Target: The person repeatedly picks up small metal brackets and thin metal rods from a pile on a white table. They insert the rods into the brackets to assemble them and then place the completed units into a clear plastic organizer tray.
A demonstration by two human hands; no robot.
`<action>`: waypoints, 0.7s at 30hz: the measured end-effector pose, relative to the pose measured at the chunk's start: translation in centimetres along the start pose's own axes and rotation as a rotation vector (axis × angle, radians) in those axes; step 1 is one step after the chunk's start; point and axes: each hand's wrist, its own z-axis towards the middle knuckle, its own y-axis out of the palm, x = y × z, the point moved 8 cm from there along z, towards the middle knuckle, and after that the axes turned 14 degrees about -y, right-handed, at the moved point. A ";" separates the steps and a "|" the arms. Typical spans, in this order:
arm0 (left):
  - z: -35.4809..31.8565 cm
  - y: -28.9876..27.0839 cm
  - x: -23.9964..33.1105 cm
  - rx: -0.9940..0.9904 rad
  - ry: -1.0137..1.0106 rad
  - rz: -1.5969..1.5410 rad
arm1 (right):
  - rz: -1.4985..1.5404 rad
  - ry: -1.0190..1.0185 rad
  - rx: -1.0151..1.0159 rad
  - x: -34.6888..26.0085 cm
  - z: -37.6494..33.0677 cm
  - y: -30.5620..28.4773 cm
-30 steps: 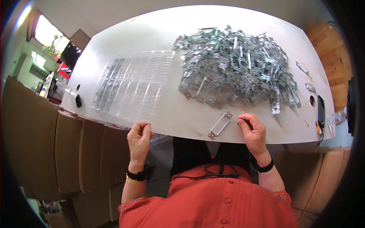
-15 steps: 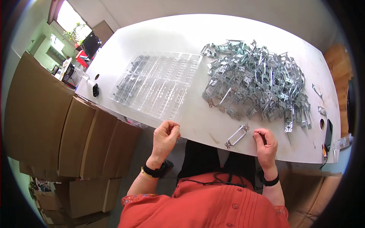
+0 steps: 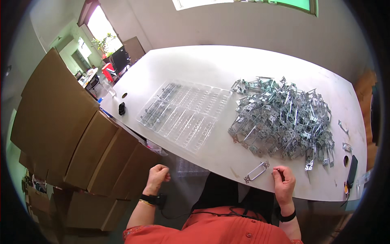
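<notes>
My left hand [image 3: 157, 177] is closed, fingers curled in, off the front edge of the table beside the cardboard boxes. Whatever it may hold is hidden. At the table's front edge my right hand [image 3: 284, 182] is also closed, thumb against the curled fingers. A small dark spot shows at its fingertips, too small to name. Just left of that hand, apart from it, lies a single metal bracket [image 3: 256, 172] with two rods between two end plates. Beyond it rises a large pile of similar metal brackets [image 3: 284, 118]. A clear plastic tray [image 3: 191, 140] holds several metal parts in its left compartments.
Large cardboard boxes [image 3: 53, 118] stand at the left, close to my left arm. A black object [image 3: 122, 108] lies at the table's left edge. On the right are a black phone-like object [image 3: 353, 170] and a loose metal piece [image 3: 343, 127]. Another clear tray [image 3: 191, 168] sits below the table edge.
My left hand has moved left and down, away from the tray and off the table edge. The right hand stays beside the single bracket. The view has tilted up, showing more wall.
</notes>
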 end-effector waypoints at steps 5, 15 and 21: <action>1.0 -9.3 -2.0 0.228 -0.074 -0.171 | 0.024 -0.009 0.013 0.2 0.0 0.2; 3.8 -18.1 -16.7 0.061 -0.526 -0.317 | 0.012 -0.008 0.013 0.0 0.1 0.3; -2.0 1.6 -27.2 -0.476 -0.971 -0.051 | -0.012 -0.019 0.011 -0.1 0.0 0.1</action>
